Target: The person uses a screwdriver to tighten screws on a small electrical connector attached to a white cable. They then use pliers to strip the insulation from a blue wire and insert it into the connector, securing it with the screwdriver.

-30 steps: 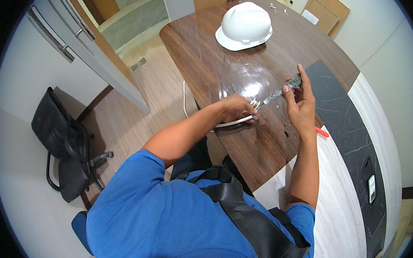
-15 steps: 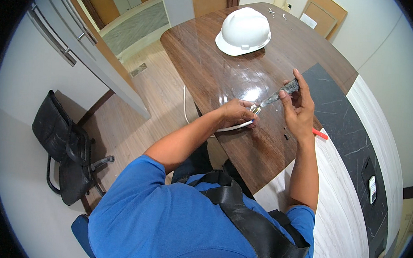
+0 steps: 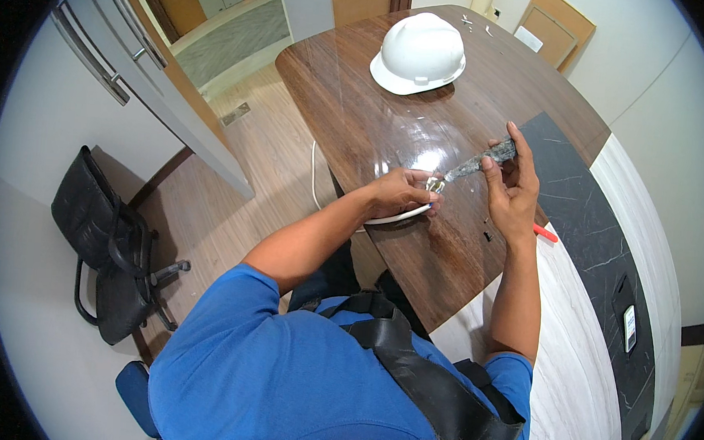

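The left hand (image 3: pixel 398 192) has its thumb and fingers closed around a small pale connector (image 3: pixel 435 186), which sits at the fingertips, just beyond the palm. A white cable (image 3: pixel 400 218) runs under that hand toward the connector. The right hand (image 3: pixel 514 199) holds a tapered, mottled grey hand tool (image 3: pixel 497 152) between thumb and fingers, its narrow end pointing down-left at the connector; whether they touch is unclear. Both hands are above the brown wooden tabletop (image 3: pixel 437 274).
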### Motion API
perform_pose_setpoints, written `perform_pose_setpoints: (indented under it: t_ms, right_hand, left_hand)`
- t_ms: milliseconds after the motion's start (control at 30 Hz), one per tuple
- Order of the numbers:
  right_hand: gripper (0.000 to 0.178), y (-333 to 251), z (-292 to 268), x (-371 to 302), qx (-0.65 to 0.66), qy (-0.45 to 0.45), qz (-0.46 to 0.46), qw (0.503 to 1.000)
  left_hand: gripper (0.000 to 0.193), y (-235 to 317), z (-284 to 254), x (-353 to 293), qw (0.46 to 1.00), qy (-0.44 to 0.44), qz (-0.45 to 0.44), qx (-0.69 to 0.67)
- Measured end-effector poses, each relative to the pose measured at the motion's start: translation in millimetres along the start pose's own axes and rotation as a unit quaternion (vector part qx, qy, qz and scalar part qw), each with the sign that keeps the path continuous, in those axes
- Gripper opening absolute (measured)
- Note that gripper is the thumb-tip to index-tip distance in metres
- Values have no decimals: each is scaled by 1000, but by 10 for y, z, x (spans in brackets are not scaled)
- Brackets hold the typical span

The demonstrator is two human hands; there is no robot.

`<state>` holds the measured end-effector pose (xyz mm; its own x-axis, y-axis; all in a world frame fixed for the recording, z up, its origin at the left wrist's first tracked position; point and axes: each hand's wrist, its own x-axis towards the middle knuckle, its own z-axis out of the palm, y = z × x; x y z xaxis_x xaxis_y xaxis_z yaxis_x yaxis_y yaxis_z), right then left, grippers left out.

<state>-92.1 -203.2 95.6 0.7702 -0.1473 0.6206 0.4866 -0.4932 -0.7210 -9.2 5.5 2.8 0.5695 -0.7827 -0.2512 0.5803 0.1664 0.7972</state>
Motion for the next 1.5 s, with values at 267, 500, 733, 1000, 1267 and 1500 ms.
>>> perform_pose_setpoints:
  t_ms: [267, 500, 733, 1000, 1267, 1500]
  right_hand:
    - [59, 30, 13, -1, 18, 0, -5, 1000]
    - [59, 62, -16, 5, 3, -20, -3, 1000]
    - [60, 32, -11, -10, 30, -33, -8, 999]
    - [61, 44, -36, -16, 13, -66, -34, 997]
    - [54, -110, -51, 17, -7, -105, -98, 990]
    - [52, -217, -111, 51, -66, -82, -127, 986]
  left_hand:
    - [51, -46, -120, 23, 999, -41, 2, -15]
    - [34, -62, -115, 30, 999, -27, -21, 8]
    - [31, -21, -22, -11, 1000, -9, -20, 19]
    - [63, -28, 10, -14, 998, 31, -10, 44]
    - [75, -68, -65, 70, 1000, 6, -11, 20]
    - [24, -42, 72, 0, 996, 65, 4, 61]
